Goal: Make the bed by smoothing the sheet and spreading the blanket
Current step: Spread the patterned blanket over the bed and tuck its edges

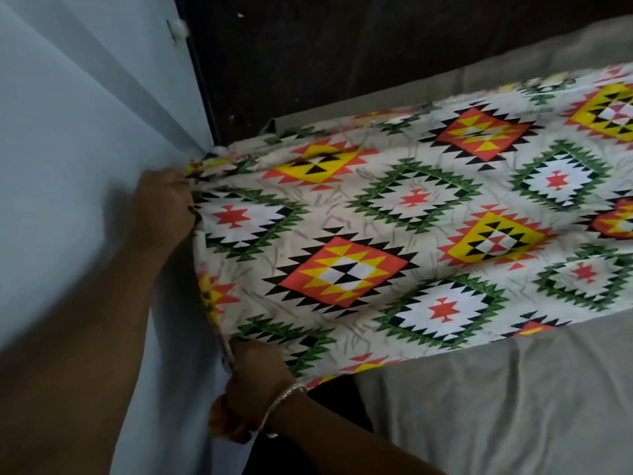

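We stretch the patterned blanket (394, 231) taut across the grey sheet (496, 389): our left hand (164, 204) at nine o'clock and right hand (257, 382) at seven clench its wall-side edge, likely to spread it flat.

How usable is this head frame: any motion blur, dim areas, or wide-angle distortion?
Head view: dim overall, the dark headboard nearly featureless; left hand and its forearm smeared by motion blur; right hand sharper; patterned sheet print readable, softening toward the far right; bed edges bow from wide-angle distortion.
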`<state>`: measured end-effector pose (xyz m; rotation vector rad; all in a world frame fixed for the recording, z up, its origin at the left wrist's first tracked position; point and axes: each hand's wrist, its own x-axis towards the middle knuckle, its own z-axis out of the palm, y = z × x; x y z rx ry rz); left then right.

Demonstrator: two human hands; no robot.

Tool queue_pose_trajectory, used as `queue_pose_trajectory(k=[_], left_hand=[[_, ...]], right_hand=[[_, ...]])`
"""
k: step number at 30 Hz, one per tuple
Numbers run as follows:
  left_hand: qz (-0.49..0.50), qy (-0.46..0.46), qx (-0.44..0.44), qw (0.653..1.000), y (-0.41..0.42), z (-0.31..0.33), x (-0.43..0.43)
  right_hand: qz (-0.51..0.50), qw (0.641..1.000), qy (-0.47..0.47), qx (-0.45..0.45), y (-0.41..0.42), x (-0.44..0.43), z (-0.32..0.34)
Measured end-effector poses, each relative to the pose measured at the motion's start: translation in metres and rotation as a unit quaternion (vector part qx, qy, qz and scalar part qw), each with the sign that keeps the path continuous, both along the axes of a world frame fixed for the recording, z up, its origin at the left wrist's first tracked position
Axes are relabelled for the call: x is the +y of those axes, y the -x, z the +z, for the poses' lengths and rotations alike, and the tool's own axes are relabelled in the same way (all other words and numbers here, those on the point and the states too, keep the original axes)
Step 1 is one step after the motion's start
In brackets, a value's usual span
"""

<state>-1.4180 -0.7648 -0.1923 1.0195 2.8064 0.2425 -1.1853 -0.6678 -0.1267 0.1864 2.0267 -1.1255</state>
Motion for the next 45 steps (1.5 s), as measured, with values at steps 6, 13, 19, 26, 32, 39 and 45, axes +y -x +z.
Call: queue_pose_trajectory(k=[6,13,19,26,32,39,45], left_hand=[[0.041,0.147,-0.319,0.935,-0.052,-0.052,0.007],[0.006,0.107,-0.388,0.915,-0.109,-0.021,0.086],[-0.056,0.125,-0.427,0.894,-0.166,-0.013,0.129],[-0.12,0.134,-0.39,0.903,-0.272,-0.024,0.115],[-0.096,0.142,-0.281,0.944,-0.319,-0.045,0.109],[-0.087,-0.01,-0.212,0.973,-0.342,-0.059,0.105],[-0.079,-0.129,-0.213,0.965,-0.347,-0.053,0.094]], right_hand=[[0.028,0.994,-0.05,-0.089,-0.027,-0.007,-0.055],[-0.082,0.965,-0.201,-0.145,-0.036,0.042,-0.063],[-0.352,0.873,-0.18,-0.286,-0.07,0.086,-0.073],[-0.768,0.582,-0.185,-0.192,-0.104,0.083,-0.084],[-0.892,0.421,-0.001,-0.164,-0.126,0.095,-0.088],[-0.85,0.438,0.255,-0.142,-0.157,0.093,-0.106],[-0.778,0.468,0.397,-0.14,-0.177,0.1,-0.095]])
